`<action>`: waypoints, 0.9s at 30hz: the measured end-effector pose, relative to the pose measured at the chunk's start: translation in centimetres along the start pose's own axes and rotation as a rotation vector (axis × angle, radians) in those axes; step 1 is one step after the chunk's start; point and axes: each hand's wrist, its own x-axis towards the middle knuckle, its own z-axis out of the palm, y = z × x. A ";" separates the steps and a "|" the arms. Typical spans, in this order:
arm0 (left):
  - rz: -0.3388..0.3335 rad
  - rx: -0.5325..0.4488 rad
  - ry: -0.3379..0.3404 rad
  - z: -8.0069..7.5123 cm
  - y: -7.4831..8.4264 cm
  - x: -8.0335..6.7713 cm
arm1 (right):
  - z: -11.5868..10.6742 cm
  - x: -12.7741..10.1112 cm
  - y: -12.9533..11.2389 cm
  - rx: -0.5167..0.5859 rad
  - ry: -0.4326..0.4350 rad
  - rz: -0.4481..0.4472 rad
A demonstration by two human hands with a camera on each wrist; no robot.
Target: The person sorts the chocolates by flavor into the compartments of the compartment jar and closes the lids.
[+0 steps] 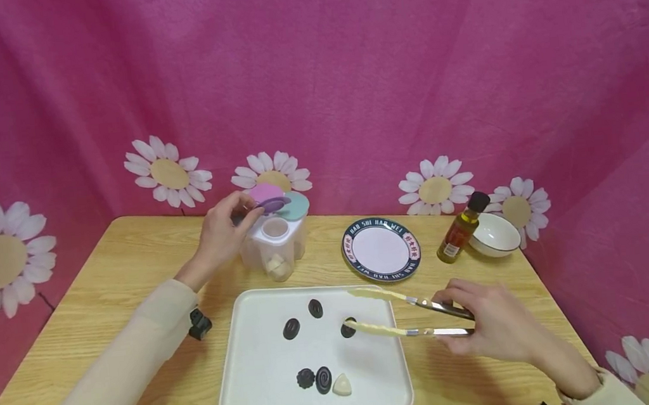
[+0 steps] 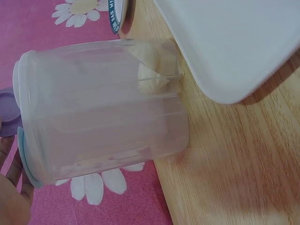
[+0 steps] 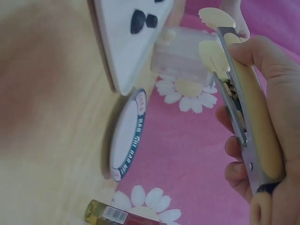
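Over the white tray [image 1: 259, 385] | right hand [image 1: 497, 329] grips tongs [image 1: 408, 317], tips parted beside a dark chocolate [image 1: 348, 328], nothing lifted | left hand [image 1: 221, 233] pinches purple lid [image 1: 272, 203] open on container [image 1: 276, 247] behind tray | six pieces remain.

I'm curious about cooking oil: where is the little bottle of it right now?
In the head view, the small amber oil bottle with a black cap stands at the table's far right, between the blue-rimmed round plate and the white ceramic bowl.

Bright even light, soft shadows, wrist views blurred, perhaps slightly hazy
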 end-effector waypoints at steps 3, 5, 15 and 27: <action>-0.006 0.000 0.003 0.0 -0.1 0.0 | 0.0 -1.3 -0.9 0.005 -0.037 0.002; -0.006 0.003 0.001 -0.1 -0.1 -0.1 | 0.0 -2.1 -1.4 0.020 -0.064 0.005; -0.004 0.002 0.005 -0.1 -0.2 -0.1 | 1.3 -4.5 -3.5 0.201 -0.280 0.096; 0.008 0.004 0.013 0.1 -0.1 0.0 | 3.3 -5.2 -3.6 0.355 -0.416 0.191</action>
